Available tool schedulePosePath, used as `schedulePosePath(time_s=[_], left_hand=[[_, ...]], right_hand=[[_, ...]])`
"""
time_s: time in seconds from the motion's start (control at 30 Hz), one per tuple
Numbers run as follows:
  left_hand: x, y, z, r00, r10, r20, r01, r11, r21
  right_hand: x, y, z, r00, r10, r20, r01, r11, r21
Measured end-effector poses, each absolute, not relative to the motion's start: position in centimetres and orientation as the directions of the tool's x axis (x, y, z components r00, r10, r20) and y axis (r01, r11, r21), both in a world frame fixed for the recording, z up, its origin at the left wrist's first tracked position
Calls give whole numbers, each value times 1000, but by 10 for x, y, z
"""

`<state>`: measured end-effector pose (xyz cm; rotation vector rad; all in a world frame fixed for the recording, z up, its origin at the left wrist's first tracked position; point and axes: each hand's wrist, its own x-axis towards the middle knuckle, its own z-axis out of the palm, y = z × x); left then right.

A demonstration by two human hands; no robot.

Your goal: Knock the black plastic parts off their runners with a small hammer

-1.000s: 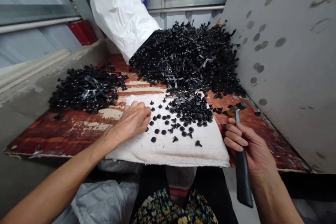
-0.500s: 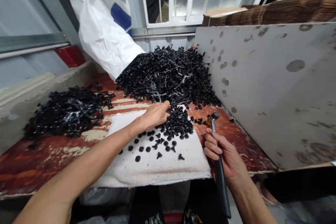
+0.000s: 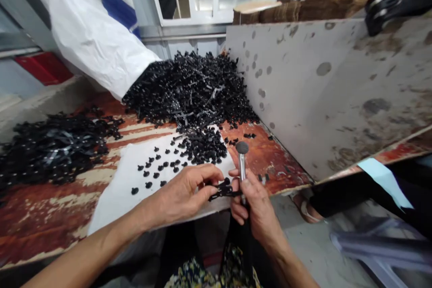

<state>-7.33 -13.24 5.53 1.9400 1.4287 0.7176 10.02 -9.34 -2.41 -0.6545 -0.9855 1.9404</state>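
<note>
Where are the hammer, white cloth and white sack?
Hammer [image 3: 242, 166], head view: on its metal shaft.
White cloth [image 3: 114, 201], head view: on its bare left part.
White sack [image 3: 88, 38], head view: mid-side.

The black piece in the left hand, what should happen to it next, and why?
Perhaps lower the black piece onto the cloth: the left hand holds it up near the cloth's front edge, and the right hand, close by, is busy with the hammer, so the cloth seems the handiest place to rest it.
</note>
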Motion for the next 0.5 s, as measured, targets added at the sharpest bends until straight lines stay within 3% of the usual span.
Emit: schedulePosePath(time_s=[0.13, 0.23, 0.3, 0.43, 0.5], left_hand=[[-63, -157, 39, 198, 977, 84, 506, -175, 845], [-56, -171, 21, -102, 992, 75, 230, -50, 972], [-49, -182, 8, -266, 964, -14, -13, 11, 1000], [-30, -209, -16, -235, 926, -296, -401, 185, 897], [-20, -222, -27, -185, 915, -359, -522, 218, 825]], right_hand=[[101, -124, -26, -481, 877, -19, -374, -225, -900], [102, -133, -26, -436, 900, 8, -363, -168, -916], [102, -139, -28, -378, 926, 17, -336, -120, -934], [101, -154, -36, -314, 946, 85, -218, 15, -976], [100, -161, -39, -311, 943, 115, -195, 56, -979]])
